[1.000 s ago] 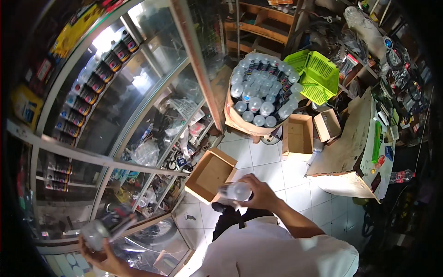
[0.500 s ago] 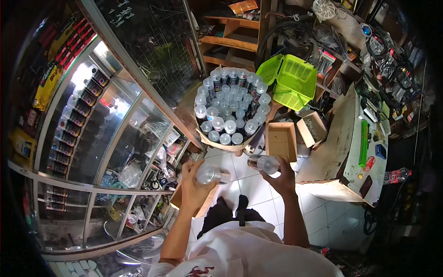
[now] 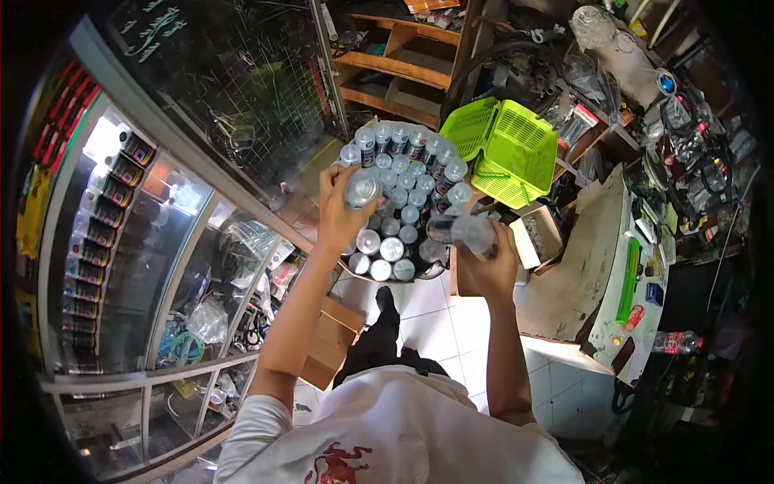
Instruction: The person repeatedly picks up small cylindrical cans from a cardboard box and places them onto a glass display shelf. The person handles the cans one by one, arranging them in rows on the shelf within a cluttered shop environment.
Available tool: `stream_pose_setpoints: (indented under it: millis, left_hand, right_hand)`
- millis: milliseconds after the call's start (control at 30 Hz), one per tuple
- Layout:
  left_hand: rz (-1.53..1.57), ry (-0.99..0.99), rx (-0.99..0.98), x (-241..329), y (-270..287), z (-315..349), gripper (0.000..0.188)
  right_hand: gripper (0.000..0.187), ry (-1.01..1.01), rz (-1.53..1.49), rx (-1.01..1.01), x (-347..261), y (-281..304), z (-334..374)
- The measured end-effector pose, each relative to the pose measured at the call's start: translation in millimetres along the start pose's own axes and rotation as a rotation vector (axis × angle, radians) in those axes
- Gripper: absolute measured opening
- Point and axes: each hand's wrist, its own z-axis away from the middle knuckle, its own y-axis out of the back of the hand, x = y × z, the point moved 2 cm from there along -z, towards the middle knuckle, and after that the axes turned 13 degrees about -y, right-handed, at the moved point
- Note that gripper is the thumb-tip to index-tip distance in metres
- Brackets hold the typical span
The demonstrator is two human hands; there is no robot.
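Note:
My left hand [image 3: 335, 208] is closed round a spray can with a clear cap [image 3: 364, 188], held over the left part of a round stand [image 3: 422, 274] crowded with similar cans. In my right hand [image 3: 500, 264] is a second spray can [image 3: 463, 232], tilted on its side with its cap toward my palm, at the right edge of the stand. Several clear-capped spray cans [image 3: 399, 179] stand upright close together on it, some hidden behind my hands.
A bright green plastic basket [image 3: 516, 153] sits right of the stand, with open cardboard boxes [image 3: 536, 235] below it. Another carton [image 3: 332, 343] lies by my legs. A glass cabinet [image 3: 181, 294] lines the left, a cluttered worktable [image 3: 584, 278] the right.
Both hands have moved forward with their cans, from over the floor to the round stand. One leg has stepped forward and the view has shifted closer.

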Motion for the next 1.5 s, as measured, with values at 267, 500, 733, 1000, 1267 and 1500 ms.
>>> stream_pose_setpoints:
  millis: [267, 500, 733, 1000, 1267, 1500]
  left_hand:
    - [-0.025, 0.184, -0.352, -156.8, -78.4, -1.3, 0.073]
    - [-0.063, 0.207, -0.498, -191.2, -94.0, 42.9, 0.073]
    - [-0.105, 0.259, -0.428, -197.8, -101.9, 59.2, 0.067]
    - [-0.222, 0.234, -0.345, -189.6, -102.8, 68.5, 0.055]
    - [-0.137, 0.331, -0.294, -155.4, -75.6, 63.4, 0.047]
    - [0.012, 0.386, -0.117, -84.4, -26.7, 90.7, 0.043]
  right_hand:
    - [0.072, 0.061, 0.042, -0.167, 13.9, -148.4, -145.4]
    - [0.08, 0.185, 0.163, -0.327, 56.2, -273.0, -192.8]
    - [0.078, 0.105, 0.156, -0.462, 76.9, -352.6, -185.0]
    - [0.058, -0.115, 0.039, -0.56, 100.5, -374.1, -187.2]
    - [0.071, -0.28, -0.064, -0.531, 122.3, -351.1, -162.4]
    - [0.061, -0.147, -0.161, -0.613, 60.2, -274.4, -89.3]
